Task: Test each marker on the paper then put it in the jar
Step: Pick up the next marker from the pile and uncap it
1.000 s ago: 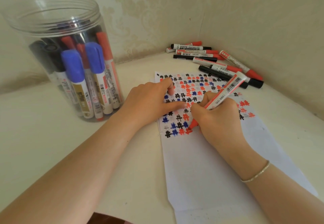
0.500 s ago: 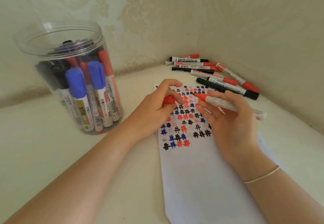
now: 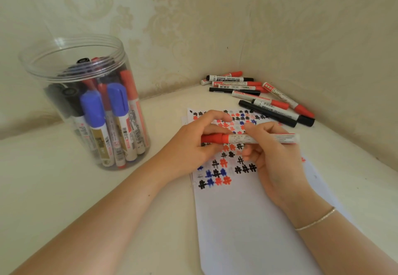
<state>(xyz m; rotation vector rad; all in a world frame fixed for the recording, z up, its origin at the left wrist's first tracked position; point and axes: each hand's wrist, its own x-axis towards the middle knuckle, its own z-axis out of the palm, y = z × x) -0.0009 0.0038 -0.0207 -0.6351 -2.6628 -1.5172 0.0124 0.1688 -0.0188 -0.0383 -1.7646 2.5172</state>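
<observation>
The marker (image 3: 249, 139) was white with a red cap. The paper (image 3: 247, 221) was white, patterned with red, black and blue hash marks. The jar (image 3: 71, 59) was clear, showing blue, red and black caps. The wall (image 3: 193, 16) was cream with a pale floral pattern.

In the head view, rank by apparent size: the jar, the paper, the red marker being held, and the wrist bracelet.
1. Paper, though it lies nearer the camera
2. Jar
3. Red marker, gripped by left hand and right hand
4. Bracelet
</observation>
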